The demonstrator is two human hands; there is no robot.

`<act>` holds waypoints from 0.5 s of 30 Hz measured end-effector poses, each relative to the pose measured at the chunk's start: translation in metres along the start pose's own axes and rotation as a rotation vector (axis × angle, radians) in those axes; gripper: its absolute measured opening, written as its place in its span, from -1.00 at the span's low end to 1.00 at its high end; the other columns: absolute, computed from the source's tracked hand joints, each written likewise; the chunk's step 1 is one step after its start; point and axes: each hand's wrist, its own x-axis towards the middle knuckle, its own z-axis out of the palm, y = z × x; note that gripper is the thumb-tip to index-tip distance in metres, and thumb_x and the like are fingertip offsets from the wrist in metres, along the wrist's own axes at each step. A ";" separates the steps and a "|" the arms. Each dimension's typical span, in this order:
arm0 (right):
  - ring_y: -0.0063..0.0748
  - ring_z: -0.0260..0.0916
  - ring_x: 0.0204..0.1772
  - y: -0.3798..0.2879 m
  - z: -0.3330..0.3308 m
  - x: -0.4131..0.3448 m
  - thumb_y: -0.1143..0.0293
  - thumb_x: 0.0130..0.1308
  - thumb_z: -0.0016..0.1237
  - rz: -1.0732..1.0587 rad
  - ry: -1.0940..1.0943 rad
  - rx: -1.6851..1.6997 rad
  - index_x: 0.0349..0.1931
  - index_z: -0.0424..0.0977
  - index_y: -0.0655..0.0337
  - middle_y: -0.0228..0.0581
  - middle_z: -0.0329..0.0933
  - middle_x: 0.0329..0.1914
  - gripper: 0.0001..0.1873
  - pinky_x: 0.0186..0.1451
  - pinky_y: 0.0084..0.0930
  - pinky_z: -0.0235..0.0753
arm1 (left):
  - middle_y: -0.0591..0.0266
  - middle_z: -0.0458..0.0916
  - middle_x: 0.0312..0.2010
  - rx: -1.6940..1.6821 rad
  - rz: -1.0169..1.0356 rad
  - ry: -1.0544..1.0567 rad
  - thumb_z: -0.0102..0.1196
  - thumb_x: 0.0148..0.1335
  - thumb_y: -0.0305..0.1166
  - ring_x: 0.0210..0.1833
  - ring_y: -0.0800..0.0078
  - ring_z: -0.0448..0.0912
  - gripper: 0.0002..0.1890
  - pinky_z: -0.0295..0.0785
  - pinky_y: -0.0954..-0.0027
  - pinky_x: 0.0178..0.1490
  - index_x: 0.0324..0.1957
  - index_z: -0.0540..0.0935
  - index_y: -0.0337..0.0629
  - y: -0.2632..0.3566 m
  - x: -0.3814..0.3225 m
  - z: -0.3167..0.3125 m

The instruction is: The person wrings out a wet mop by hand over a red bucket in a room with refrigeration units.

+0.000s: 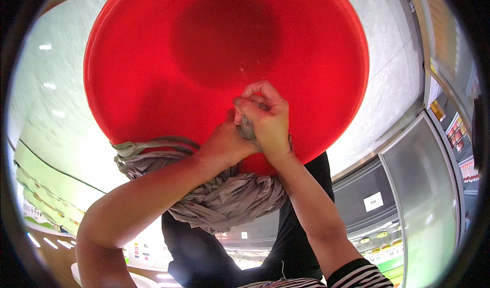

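Observation:
A large round red plastic tub (pixel 325 77) is in front of me, its inner wall and a dark round patch at its bottom in sight. Over its near side, my right hand (pixel 272 114) and my left hand (pixel 226 140) are pressed together around a bunched grey cloth (pixel 248 129). Most of that cloth is hidden by the fingers. Below my wrists, a long crumpled grey-brown cloth (pixel 233 204) hangs over the tub's near rim in thick folds. Whether both are one piece of fabric cannot be told. My left forearm crosses in front of the hanging folds.
My legs in dark trousers (pixel 199 246) straddle the tub's near side. Pale grey floor (pixel 390 62) surrounds it. A framed glass door (pixel 425 173) and shelves of packaged goods (pixel 455 135) stand on the right. A white rounded object (pixel 143 282) shows at lower left.

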 end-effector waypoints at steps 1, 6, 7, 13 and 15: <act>-0.57 0.34 -0.56 0.004 0.000 0.002 0.68 0.08 -0.06 0.000 0.009 -0.004 -0.40 0.31 0.28 -0.28 0.39 -0.64 -0.86 -0.47 -0.63 0.33 | 0.00 0.52 -0.12 0.011 0.004 -0.002 0.33 -0.14 -0.22 -0.01 0.29 0.51 -0.31 0.39 0.34 0.00 0.00 0.31 -0.32 -0.002 0.001 -0.001; -0.57 0.34 -0.57 0.021 -0.003 0.008 0.67 0.07 -0.04 0.013 0.039 0.023 -0.42 0.29 0.27 -0.29 0.38 -0.65 -0.85 -0.50 -0.62 0.32 | -0.01 0.53 -0.14 0.062 -0.071 0.035 0.23 -0.08 -0.29 -0.02 0.27 0.51 -0.46 0.37 0.33 0.01 -0.06 0.39 -0.34 -0.010 0.004 0.000; -0.57 0.34 -0.57 0.023 -0.003 0.009 0.66 0.06 -0.05 0.012 0.031 0.034 -0.42 0.29 0.27 -0.30 0.37 -0.65 -0.85 -0.51 -0.62 0.32 | -0.01 0.53 -0.14 0.072 -0.070 0.029 0.23 -0.08 -0.29 -0.02 0.27 0.51 -0.46 0.37 0.33 0.01 -0.06 0.39 -0.34 -0.011 0.005 -0.001; -0.58 0.33 -0.57 0.031 -0.001 0.013 0.66 0.05 -0.06 0.052 0.047 0.019 -0.41 0.29 0.27 -0.30 0.36 -0.65 -0.86 -0.53 -0.63 0.32 | 0.01 0.50 -0.11 0.182 -0.061 0.005 0.20 -0.06 -0.27 0.01 0.24 0.49 -0.34 0.36 0.32 0.03 0.04 0.23 -0.38 -0.010 0.005 -0.006; -0.58 0.33 -0.57 0.034 0.000 0.013 0.66 0.05 -0.07 0.050 0.053 -0.007 -0.41 0.29 0.27 -0.31 0.36 -0.65 -0.86 -0.53 -0.63 0.32 | -0.03 0.48 -0.09 0.240 -0.212 0.039 0.19 -0.04 -0.25 0.02 0.21 0.49 -0.25 0.35 0.30 0.04 0.09 0.09 -0.39 -0.001 0.002 -0.007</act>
